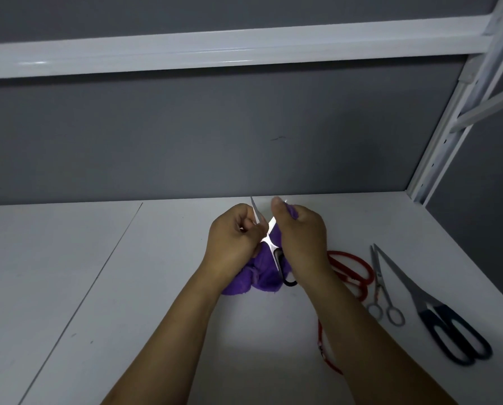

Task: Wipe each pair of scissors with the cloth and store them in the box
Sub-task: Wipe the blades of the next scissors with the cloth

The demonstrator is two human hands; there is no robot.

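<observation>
White tabletop (69, 287): left hand (232, 238) grips 1 open scissors (269, 243), right hand (301, 238) pinches 1 purple cloth (265, 276); 3 pairs beside: red pair (361, 285), silver pair (378, 285), dark pair (428, 305).

Lighting: dim overall; the matte grey back wall (244, 141) is rendered murky. A bright pool is cast on the white laminate tabletop (259, 355) at near centre, darkening toward the corners.
Glare: highlights are blown out on the opened steel scissor blades (271, 225); a streak is seen on the white metal shelf rail (40, 62).
Distortion: straight rails are bowed by the wide angle.
Focus: soft, slightly noisy.
</observation>
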